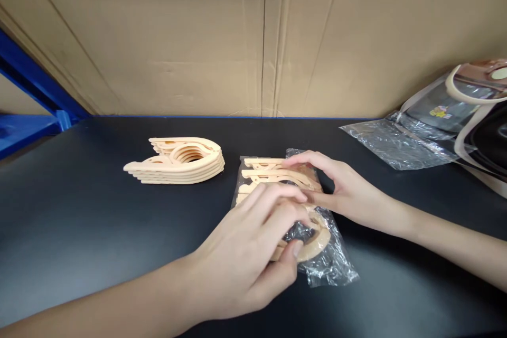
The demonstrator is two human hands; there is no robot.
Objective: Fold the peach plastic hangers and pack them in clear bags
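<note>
A clear plastic bag (336, 266) holding several cream folding hangers (319, 247) lies on the black table in front of me. My left hand (249, 245) curls over the near side of the bag, thumb and fingers closing around a hanger. Across the far right side reaches my right hand (348, 190), its thumb and fingers bent around the hangers' curved ends. My left hand hides part of the bag's middle. To the left, a neat stack of folded cream hangers (178, 171) rests on the table outside the bag.
At the right edge of the black table (79, 222) are clear visors with cream rims (447, 100) and another clear plastic bag (400, 142). Brown cardboard (178, 37) stands behind the table. A blue metal frame (35, 74) is at the left.
</note>
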